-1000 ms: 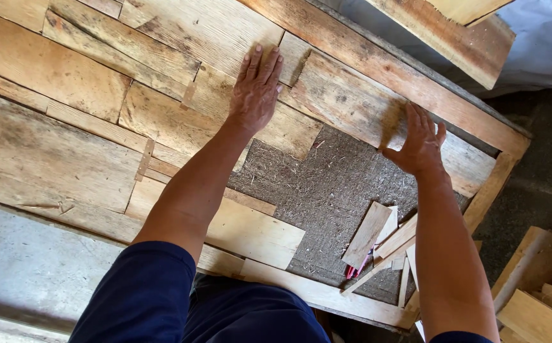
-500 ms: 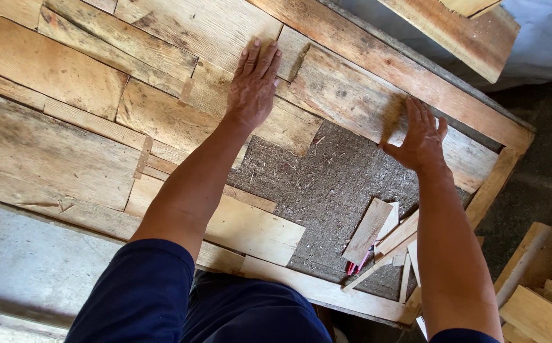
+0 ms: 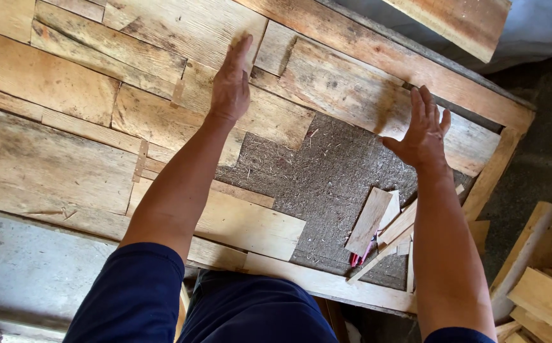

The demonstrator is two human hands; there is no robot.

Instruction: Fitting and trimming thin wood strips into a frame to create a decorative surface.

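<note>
Across patchwork plank panel (image 3: 66, 165), grey fibre backing (image 3: 327, 184).

Both arms reach forward from dark blue short sleeves, bare from the upper arm down. The left hand (image 3: 231, 86) lies flat, palm down, fingers together and pointing toward one o'clock. The right hand (image 3: 423, 132), at three o'clock from it, is open, fingers slightly spread and pointing to twelve, thumb out toward nine.
</note>
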